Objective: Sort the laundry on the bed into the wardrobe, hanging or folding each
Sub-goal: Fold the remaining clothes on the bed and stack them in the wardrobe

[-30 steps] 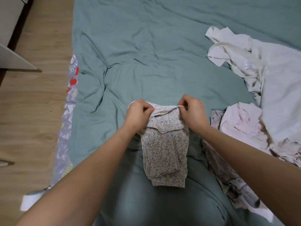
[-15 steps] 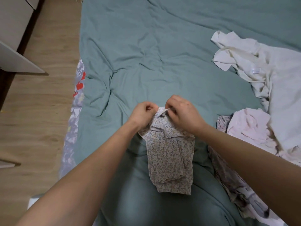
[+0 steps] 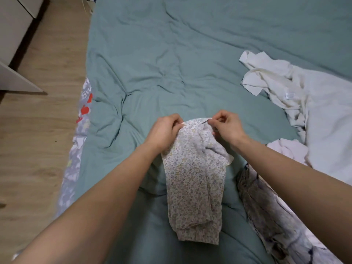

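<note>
Floral garment (image 3: 194,185) pinched by left hand (image 3: 163,131) and right hand (image 3: 226,126), white laundry (image 3: 314,103) heaped just rightward

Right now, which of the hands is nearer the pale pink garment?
Right. The right hand grips the floral garment just left of the pale pink garment; the left hand is farther left.

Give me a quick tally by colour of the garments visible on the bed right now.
Floral print, gripped at its top edge by the left hand and right hand: 1, the floral garment
White/cream: 1, the white garment
Pale pink: 1, the pink garment
Grey patterned: 1, the grey patterned garment
Total: 4, as far as the heap can be told apart
</note>
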A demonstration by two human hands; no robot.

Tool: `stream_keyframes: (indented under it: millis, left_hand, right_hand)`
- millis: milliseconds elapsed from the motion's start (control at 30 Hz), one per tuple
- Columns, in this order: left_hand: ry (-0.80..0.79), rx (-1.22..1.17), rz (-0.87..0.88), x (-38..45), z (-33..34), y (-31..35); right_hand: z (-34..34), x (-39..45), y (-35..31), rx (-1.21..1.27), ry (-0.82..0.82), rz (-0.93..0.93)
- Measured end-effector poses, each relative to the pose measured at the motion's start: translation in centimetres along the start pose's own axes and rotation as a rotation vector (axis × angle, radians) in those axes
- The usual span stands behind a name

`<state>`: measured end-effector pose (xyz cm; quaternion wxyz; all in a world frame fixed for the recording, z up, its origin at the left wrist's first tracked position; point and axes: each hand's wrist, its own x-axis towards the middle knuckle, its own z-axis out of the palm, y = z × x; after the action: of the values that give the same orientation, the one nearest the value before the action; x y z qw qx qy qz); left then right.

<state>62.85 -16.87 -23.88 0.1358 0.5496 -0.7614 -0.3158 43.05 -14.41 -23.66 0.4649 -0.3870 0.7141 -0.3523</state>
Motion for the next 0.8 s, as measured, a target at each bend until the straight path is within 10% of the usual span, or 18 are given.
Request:
stream_keyframes:
  millis: [400,633,800]
  left_hand:
    - [-0.147,-0.27,-0.104,0.2,-0.2,0.7]
    - [0.0,-0.199,-0.18,0.1,0.9,1.2]
    - [0.03,-0.227,-0.212,-0.1,1.0,1.6]
  right_hand:
    - [0.3,-1.6,-1.5,-0.296,-0.058,-0.032]
    - [1.7,-0.7,-2.7,-0.353,0.129,-0.009]
    - [1.7,-0.9,-3.6,-0.342,-0.029,0.195]
